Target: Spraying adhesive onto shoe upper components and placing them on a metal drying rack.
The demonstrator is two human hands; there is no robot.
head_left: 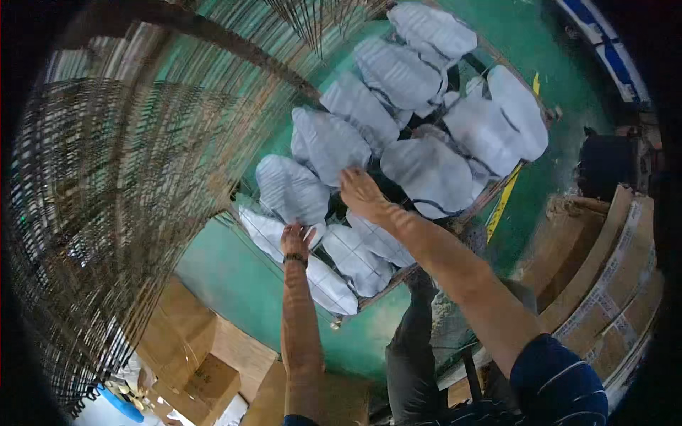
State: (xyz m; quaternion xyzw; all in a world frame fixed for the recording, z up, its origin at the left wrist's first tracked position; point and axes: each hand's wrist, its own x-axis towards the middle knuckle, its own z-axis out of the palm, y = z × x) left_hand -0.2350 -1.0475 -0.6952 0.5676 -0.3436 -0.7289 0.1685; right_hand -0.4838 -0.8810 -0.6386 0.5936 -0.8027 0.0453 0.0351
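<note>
Several white, rounded oval pieces with dark edging lie in rows on a wire-grid rack (273,268); their exact kind I cannot make out. My left hand (295,241) rests at the lower end of one white oval piece (291,186), its fingers stretched out and slightly apart. To the right and farther up, my right hand (361,192) has its fingers bent together at the bottom edge of another white oval piece (332,148). The fingertips are partly blurred there. A dark band circles my left wrist.
A tall wire-mesh panel (92,163) rises along the left of the rack. Cardboard boxes stand at the lower left (177,319) and right (611,277). Yellow tape (503,202) marks the green floor (561,78). A dark container (607,165) sits at the right.
</note>
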